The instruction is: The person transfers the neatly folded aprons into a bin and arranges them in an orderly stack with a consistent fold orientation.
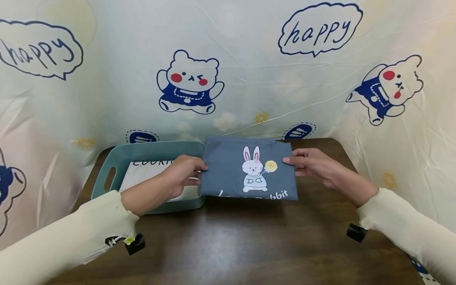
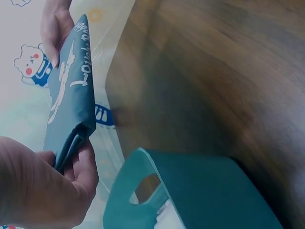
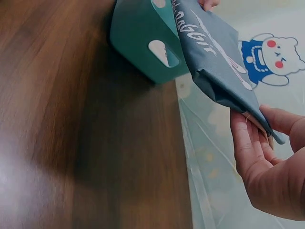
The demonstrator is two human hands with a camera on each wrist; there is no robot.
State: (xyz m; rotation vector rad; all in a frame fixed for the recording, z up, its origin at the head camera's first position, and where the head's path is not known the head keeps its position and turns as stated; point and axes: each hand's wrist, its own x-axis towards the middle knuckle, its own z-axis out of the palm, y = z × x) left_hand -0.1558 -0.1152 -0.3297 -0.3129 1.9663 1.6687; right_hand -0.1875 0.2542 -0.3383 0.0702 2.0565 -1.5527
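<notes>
Both hands hold up a folded blue-grey cloth [image 1: 228,170] with a white rabbit and a yellow flower printed on its front. My left hand [image 1: 181,172] pinches its left edge, thumb in front and fingers behind. At the opposite edge my right hand [image 1: 315,163] grips it the same way. The folded layers [image 2: 71,145] show at the end in the left wrist view. In the right wrist view, the right thumb and fingers [image 3: 245,143] close on the other end. The cloth hangs above the table, tilted towards me, and its lower lettering is partly out of sight.
A green-blue plastic basket [image 1: 103,180] with handle holes stands left on the brown wooden table [image 1: 228,245]. Inside it lies a white cloth [image 1: 137,174] with black lettering, partly hidden by my left arm. A printed curtain [image 1: 249,91] surrounds the table's back and sides.
</notes>
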